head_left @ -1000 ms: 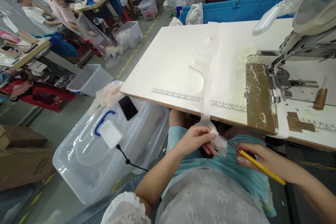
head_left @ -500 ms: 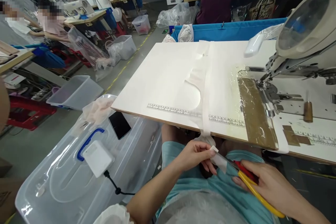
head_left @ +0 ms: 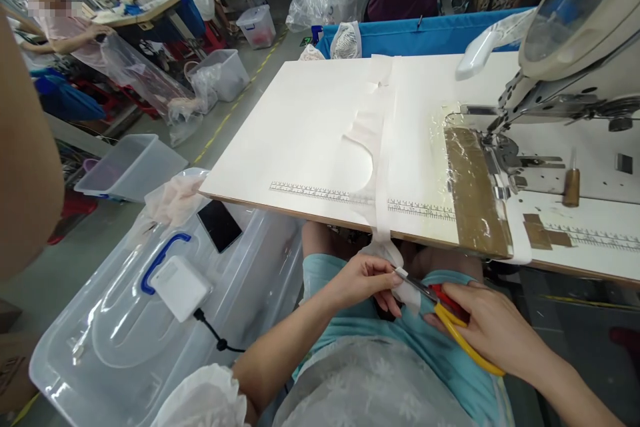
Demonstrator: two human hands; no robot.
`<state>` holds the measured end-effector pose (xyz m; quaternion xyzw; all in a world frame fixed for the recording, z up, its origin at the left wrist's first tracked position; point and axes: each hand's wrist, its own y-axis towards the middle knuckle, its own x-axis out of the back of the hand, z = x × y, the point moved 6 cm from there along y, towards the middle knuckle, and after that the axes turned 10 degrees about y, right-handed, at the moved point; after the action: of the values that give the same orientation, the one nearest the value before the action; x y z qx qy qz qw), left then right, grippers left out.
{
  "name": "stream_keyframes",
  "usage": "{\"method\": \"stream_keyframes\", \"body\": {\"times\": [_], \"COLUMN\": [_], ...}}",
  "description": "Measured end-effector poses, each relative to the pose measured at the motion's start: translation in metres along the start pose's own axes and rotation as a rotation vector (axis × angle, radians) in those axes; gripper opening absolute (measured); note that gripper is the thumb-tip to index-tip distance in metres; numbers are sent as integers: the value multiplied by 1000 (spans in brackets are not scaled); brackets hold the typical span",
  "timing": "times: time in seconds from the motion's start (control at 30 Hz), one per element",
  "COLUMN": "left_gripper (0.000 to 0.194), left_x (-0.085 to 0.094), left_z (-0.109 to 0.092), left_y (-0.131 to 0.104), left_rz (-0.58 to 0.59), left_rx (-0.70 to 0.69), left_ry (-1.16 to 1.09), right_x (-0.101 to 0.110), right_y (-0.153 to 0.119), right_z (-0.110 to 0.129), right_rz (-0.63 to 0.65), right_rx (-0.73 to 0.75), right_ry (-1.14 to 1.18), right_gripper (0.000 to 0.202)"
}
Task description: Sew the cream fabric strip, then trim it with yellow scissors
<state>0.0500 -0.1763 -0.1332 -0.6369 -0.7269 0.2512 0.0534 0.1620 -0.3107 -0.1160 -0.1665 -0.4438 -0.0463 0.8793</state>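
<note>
Spread wider: red-and-yellow-handled steel scissors (head_left: 447, 320), gripped by right hand (head_left: 483, 317); ten o'clock, white fabric strip (head_left: 410, 295), likely limp, best edge-held, pinched by left hand (head_left: 367, 280).

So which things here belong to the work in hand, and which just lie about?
In the work:
scissors, right hand
white cloth, left hand
table, under part of it
sewing machine, likely

Lying about:
phone, on the plastic bin
white box with cable, likewise

White tabletop (head_left: 300, 120), sewing machine (head_left: 600, 77) mounted at right.
Lying on it: pale fabric strip (head_left: 383, 173), running back to front and over the near edge; printed ruler scales (head_left: 420, 209) along that edge; brown taped panel (head_left: 473, 187); smaller brown tape pieces (head_left: 540, 233); wooden-handled tool (head_left: 571, 188), at right.
</note>
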Motion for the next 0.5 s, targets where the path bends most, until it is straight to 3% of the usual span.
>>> {"method": "stream_keyframes", "body": {"times": [0.17,0.37,0.43,0.5], "left_gripper": [43,45,39,32], "left_x": [-4,-36,-41,-31], "left_z": [5,14,5,-22], "left_y": [0,0,-6,-11], "left_rz": [-46,-8,52,42], "left_rx": [-47,-51,-54,-118], "left_ry": [32,3,116,393], "right_x": [-1,-7,-13,-21], "right_y": [-3,4,5,1], "right_z": [-15,-1,5,9], "right_rz": [-19,-177,-248,-292], "right_rx": [-23,79,99,109], "right_ry": [77,547,618,651], "right_gripper": [46,24,24,25]}}
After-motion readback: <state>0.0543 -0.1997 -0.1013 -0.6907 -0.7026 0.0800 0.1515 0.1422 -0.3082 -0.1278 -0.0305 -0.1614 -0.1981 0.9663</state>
